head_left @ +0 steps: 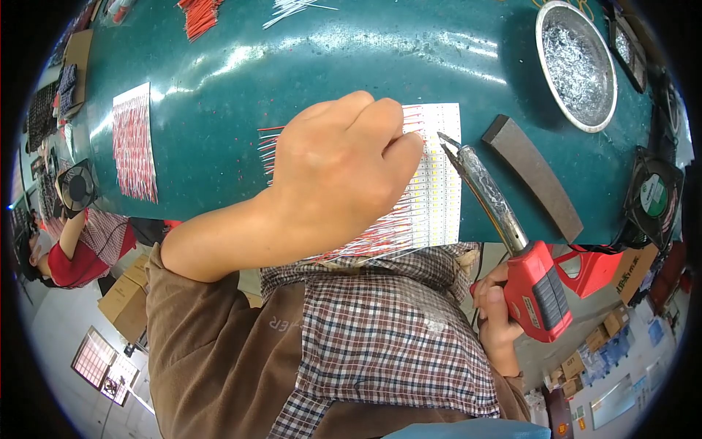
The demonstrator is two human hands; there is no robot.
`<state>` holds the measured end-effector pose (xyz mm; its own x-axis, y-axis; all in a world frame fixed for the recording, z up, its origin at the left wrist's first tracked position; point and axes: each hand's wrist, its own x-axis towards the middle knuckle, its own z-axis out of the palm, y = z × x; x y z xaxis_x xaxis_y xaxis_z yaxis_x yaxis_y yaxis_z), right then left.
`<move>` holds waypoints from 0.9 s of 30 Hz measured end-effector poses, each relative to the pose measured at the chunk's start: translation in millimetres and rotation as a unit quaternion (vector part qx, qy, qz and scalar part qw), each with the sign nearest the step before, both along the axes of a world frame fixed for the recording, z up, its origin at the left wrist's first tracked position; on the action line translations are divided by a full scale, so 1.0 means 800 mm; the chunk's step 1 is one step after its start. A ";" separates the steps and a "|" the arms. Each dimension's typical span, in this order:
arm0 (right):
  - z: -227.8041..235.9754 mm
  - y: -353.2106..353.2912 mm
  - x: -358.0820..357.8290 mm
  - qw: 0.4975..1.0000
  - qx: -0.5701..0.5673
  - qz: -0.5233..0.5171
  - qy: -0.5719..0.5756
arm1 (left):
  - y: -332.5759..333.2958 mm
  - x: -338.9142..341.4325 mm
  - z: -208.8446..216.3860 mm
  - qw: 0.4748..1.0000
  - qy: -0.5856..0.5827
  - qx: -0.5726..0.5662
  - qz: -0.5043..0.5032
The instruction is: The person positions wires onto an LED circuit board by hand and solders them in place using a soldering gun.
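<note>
A white panel of LED strips (439, 186) lies near the table's front edge, with rows of small yellowish chips and many red and white wires (373, 238) along its left part. Over its upper left part, my left hand (344, 150) is closed, thumb against curled fingers; whatever the fingertips pinch is hidden, though red wire ends show beside the hand. My right hand (497, 307) grips a red soldering gun (541, 293) with a dark handle pad. Its metal barrel points up and left, and the tip (443, 139) is at the panel's right part, close to my left thumb.
Right of the panel lies a dark curved metal bar (534, 175). Beyond it stands a round pan (578, 66) with silvery bits. A second wired panel (134, 143) is at left, red wire bundles (199, 16) at the back. Fans (651, 197) flank the table; another person (80, 249) is at left.
</note>
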<state>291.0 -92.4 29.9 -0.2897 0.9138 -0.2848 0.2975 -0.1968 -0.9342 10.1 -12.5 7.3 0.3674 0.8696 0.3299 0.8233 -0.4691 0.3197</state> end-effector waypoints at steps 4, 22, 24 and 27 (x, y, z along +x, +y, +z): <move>0.002 -0.007 0.000 0.999 -0.012 -0.048 0.013 | 0.002 0.001 -0.002 0.999 -0.029 0.023 0.000; 0.003 -0.011 0.009 0.998 -0.020 -0.009 -0.055 | -0.006 -0.004 -0.004 0.999 -0.045 0.001 -0.016; 0.003 -0.010 0.008 0.999 -0.016 -0.005 -0.052 | -0.006 -0.004 -0.005 0.999 -0.048 0.001 -0.017; 0.003 -0.009 0.007 0.998 -0.019 -0.004 -0.054 | -0.006 -0.003 -0.006 0.998 -0.052 0.005 -0.018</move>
<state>296.3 -99.5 32.1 -0.2487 0.9040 -0.3479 0.3943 -0.2336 -0.8888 7.5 -17.2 2.7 0.3615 0.8529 0.3767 0.7688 -0.5012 0.3971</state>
